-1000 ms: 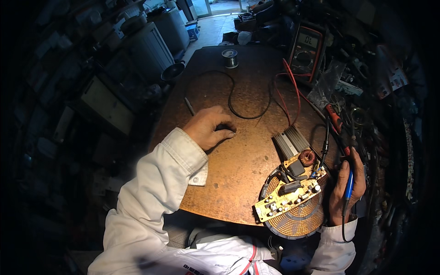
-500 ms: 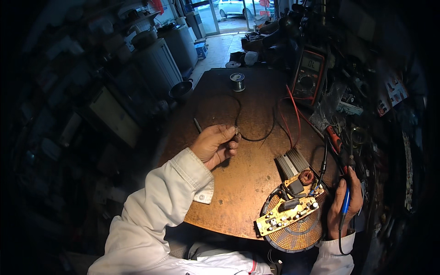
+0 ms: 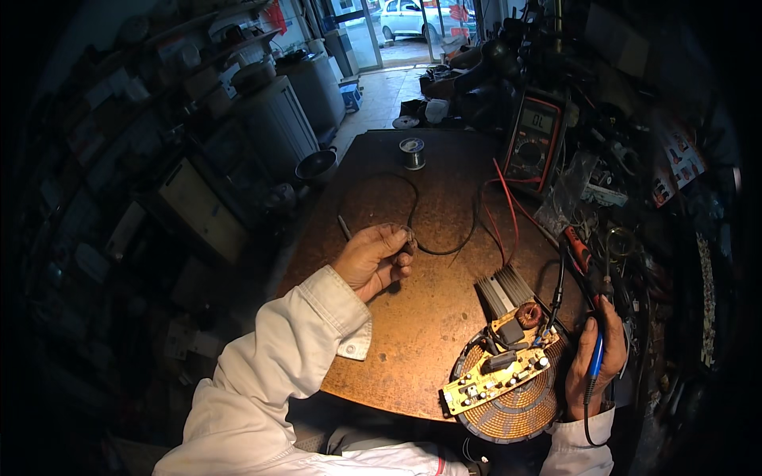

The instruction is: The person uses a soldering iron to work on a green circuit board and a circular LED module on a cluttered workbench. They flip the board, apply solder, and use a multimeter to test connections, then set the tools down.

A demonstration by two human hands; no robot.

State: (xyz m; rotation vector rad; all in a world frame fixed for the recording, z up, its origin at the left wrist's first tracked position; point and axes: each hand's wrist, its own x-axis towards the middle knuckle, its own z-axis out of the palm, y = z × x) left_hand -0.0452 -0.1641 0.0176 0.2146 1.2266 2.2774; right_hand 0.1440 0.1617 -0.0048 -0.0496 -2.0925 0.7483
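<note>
My left hand point(image 3: 375, 258) is above the middle of the bench, thumb and fingertips pinched on a small thing point(image 3: 409, 236) too tiny to name. To the right, my right hand point(image 3: 599, 357) wraps round a blue-handled soldering iron point(image 3: 594, 361), its cord hanging down past the wrist. The iron's upper end lies among dark clutter. Between the hands, nearer to the right one, a yellowish circuit board point(image 3: 496, 379) rests across a round copper coil point(image 3: 520, 408). Behind the board stands a finned heat sink point(image 3: 506, 290), next to a small copper-wound ring point(image 3: 529, 315).
A solder spool point(image 3: 412, 155) stands at the bench's far end. At the back right leans a multimeter point(image 3: 533, 139) with red and black leads. A thin grey probe point(image 3: 344, 227) lies behind my left hand. Tools, including red-handled pliers point(image 3: 578, 247), crowd the right edge of the wooden bench point(image 3: 381, 349).
The view has tilted up slightly, so the scene sits a little lower. Both hands keep nearly the same pose and hold.
</note>
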